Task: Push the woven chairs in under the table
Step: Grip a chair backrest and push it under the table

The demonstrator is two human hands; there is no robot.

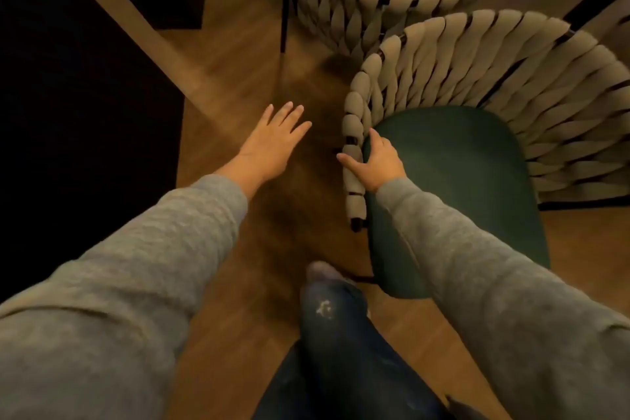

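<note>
My right hand [373,162] grips the woven rim of the near chair [460,160], thumb outside. My left hand [272,143] hangs flat, fingers straight, over the wooden floor [238,54].

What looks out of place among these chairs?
The near tan woven-rope chair with a dark green seat faces the person, its curved back crowding the back of the far woven chair, so the pair stand back to back. The right hand grips its armrest end; the left hand hovers open.
</note>
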